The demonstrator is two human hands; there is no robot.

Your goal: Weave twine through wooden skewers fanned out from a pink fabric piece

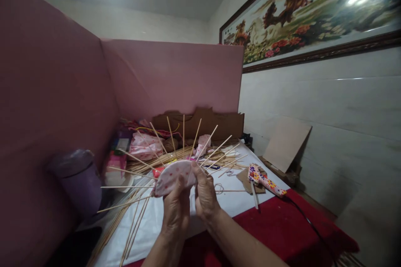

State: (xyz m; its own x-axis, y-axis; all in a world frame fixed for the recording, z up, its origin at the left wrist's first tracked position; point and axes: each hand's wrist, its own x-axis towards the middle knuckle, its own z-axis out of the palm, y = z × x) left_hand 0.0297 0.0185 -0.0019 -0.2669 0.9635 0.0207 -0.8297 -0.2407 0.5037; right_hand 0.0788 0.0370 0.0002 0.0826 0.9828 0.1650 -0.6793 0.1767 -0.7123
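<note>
Both hands hold a rounded base covered in white cloth with pink dots (173, 178), tilted up in front of me. Thin wooden sticks (184, 135) fan out from its edge to the left, the top and the right. My left hand (177, 212) grips the lower edge, its thumb lying on the cloth face. On the right side, my right hand (204, 194) pinches the edge with the thumb on the front; its other fingers are partly hidden behind.
A flower-patterned glue gun (266, 181) lies on cardboard at the right, its cord trailing over red cloth (266, 225). Loose sticks (134, 229) lie left and behind. Pink dotted fabric (145, 146) is heaped at the back. A purple bin (78, 181) stands left.
</note>
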